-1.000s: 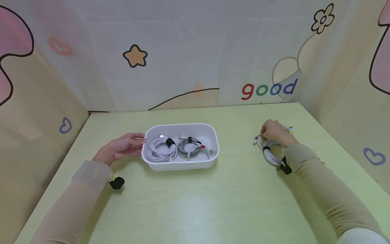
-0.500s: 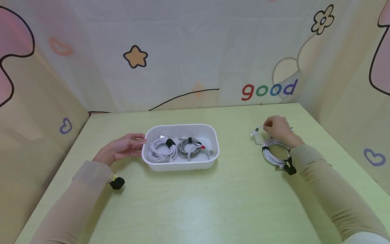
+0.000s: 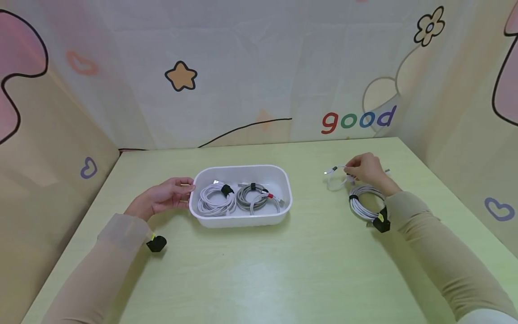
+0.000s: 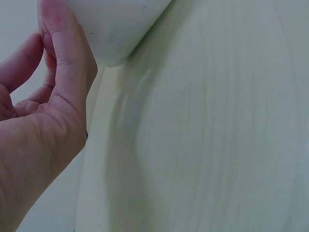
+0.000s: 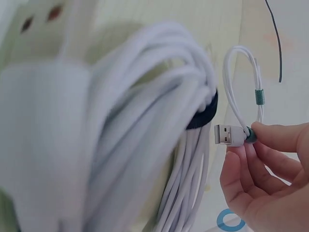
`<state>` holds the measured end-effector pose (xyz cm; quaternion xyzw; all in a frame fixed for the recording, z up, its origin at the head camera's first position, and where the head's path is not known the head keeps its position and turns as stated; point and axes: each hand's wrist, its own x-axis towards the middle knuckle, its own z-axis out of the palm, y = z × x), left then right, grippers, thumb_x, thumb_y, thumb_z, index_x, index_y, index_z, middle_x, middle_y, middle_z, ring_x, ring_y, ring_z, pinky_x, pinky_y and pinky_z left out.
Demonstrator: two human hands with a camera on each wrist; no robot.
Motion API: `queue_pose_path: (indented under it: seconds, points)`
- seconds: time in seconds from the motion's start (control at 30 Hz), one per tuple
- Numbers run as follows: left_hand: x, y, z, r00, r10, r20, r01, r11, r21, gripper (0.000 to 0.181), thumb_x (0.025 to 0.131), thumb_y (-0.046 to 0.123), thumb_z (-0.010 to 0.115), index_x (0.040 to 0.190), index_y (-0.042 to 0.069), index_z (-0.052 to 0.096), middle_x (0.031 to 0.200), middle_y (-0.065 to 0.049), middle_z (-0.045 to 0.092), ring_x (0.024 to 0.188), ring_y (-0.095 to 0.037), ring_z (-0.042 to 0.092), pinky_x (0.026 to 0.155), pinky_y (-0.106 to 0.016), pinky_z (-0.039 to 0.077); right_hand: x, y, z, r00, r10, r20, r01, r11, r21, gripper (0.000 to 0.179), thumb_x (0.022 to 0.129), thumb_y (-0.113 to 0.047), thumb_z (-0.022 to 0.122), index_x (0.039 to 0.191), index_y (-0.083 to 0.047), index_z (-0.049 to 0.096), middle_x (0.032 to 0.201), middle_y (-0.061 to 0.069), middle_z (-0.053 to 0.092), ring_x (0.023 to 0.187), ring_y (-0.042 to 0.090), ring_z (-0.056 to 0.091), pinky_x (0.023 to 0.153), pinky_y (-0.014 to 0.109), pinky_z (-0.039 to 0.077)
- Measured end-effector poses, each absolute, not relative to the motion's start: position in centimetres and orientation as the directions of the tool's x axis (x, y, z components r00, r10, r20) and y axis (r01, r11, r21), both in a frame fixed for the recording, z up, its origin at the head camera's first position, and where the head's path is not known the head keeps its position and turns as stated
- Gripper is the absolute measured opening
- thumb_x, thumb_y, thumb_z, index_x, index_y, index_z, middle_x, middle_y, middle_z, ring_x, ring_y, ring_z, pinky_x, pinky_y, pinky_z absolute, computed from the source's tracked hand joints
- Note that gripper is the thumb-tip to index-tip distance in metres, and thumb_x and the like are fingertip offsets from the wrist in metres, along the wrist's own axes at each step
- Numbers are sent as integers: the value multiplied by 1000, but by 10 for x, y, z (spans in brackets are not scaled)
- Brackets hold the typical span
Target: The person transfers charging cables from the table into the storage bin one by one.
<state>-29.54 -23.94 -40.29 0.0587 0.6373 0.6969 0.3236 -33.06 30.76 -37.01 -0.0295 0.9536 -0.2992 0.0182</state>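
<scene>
My left hand (image 3: 163, 195) holds the left end of a white plastic box (image 3: 243, 220), fingertips at its rim. Inside lie a white coiled cable (image 3: 218, 210) with a black tie, a grey coiled cable (image 3: 243, 198), and a smaller white cable with a red tie (image 3: 270, 195). My right hand (image 3: 368, 171) pinches a short looped USB cable (image 5: 231, 135) between thumb and fingers, by a dark green band near its plug. The cable's loop hangs above the table. Close below that hand, a larger white coiled cable (image 3: 358, 207) with a black tie rests on the table.
The pale wooden table (image 3: 251, 270) meets printed cloth walls (image 3: 243, 67) at the back and both sides. A black piece (image 3: 156, 244) hangs at the left wrist, another black piece (image 3: 381, 221) at the right.
The right hand has lifted the short USB cable away from the larger white coil, its loose end swinging left. The left hand stays on the box.
</scene>
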Motion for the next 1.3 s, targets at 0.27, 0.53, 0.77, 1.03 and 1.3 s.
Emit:
queue_pose_path:
  seconds: [0.27,0.53,0.77,1.03,1.3]
  points:
    - [-296,-240,-404,-781,528,-335,-385,15,923,7,101,8,47,102,10,54,89,1,64,81,-13,64,71,-26,59,-331,291,-360,-996,-57,-68,-3,789,-614,27,94,-16,61,109,7,64,89,16,66,70,20,60,63,25,55]
    - [-297,-240,-405,-779,527,-340,-397,6,918,10,101,6,45,102,11,54,89,1,64,80,-13,64,70,-26,59,-332,273,-352,-994,-89,-61,-29,762,-647,26,93,-15,62,106,7,65,78,9,65,62,14,57,56,20,51]
    - [-297,-240,-405,-779,530,-335,-393,3,919,10,102,6,44,102,10,54,89,1,64,80,-12,65,69,-26,59,-333,259,-346,-991,-120,-67,-44,738,-673,25,92,-14,63,106,7,66,77,7,66,61,11,58,57,20,54]
    - [-295,-241,-403,-776,539,-328,-395,-9,919,10,101,6,46,101,10,55,89,0,65,80,-13,64,70,-26,59,-337,243,-339,-987,-135,-82,-42,723,-689,26,92,-15,63,107,7,66,74,4,65,60,9,57,57,17,52]
    - [-295,-242,-403,-765,571,-297,-370,-11,929,11,102,6,43,102,10,54,89,1,63,81,-12,64,71,-26,59,-340,223,-333,-983,-156,-94,-47,717,-696,26,93,-15,63,109,6,66,81,8,66,62,10,57,60,19,53]
